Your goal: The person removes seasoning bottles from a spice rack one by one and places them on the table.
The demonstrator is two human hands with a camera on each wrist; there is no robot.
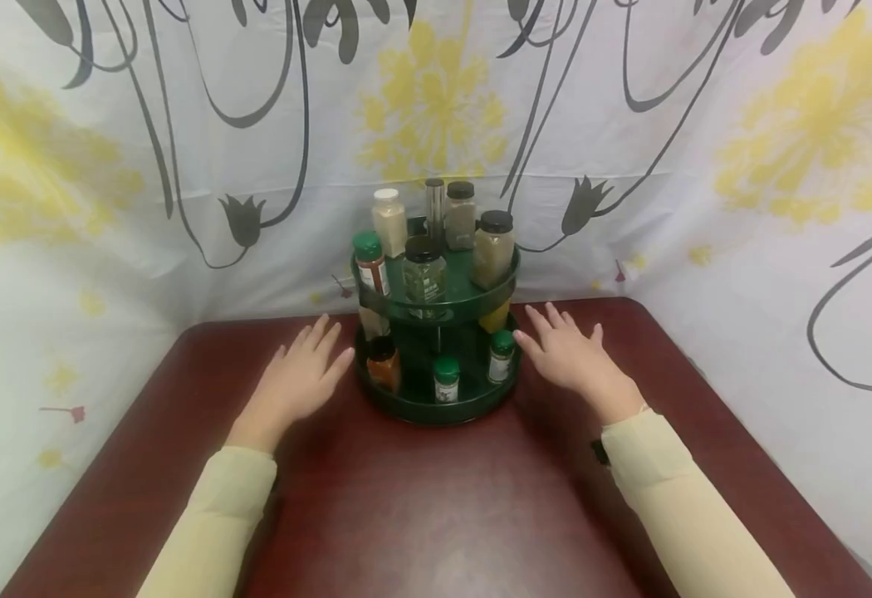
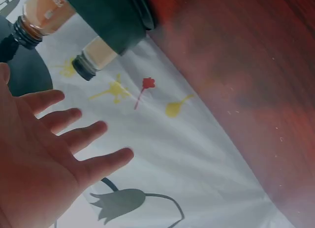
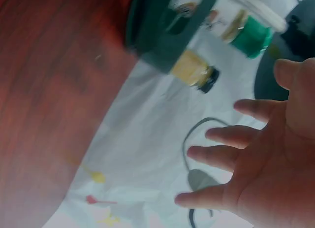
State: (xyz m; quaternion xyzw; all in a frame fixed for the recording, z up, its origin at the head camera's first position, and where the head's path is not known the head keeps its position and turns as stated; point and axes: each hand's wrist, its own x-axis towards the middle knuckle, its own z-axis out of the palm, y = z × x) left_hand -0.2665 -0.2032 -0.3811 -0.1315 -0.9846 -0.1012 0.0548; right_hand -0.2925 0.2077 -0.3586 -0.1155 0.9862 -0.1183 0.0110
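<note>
A dark green two-tier spice rack (image 1: 439,413) stands at the back of the table, loaded with several spice jars. To its left, my left hand (image 1: 297,374) hovers with fingers spread, holding nothing. My right hand (image 1: 570,357) is spread on the other side, its fingertips close to a green-capped jar (image 1: 501,357) on the lower tier. An orange jar (image 1: 384,365) and a small green-capped jar (image 1: 447,380) share that tier. Above are a dark-lidded herb jar (image 1: 424,274) and a white-capped jar (image 1: 389,223). Both wrist views show empty palms.
Dark red tabletop (image 1: 436,515) stretches in front of the rack and to both sides. A white cloth (image 1: 279,249) printed with grey and yellow flowers hangs behind and along both sides of the table.
</note>
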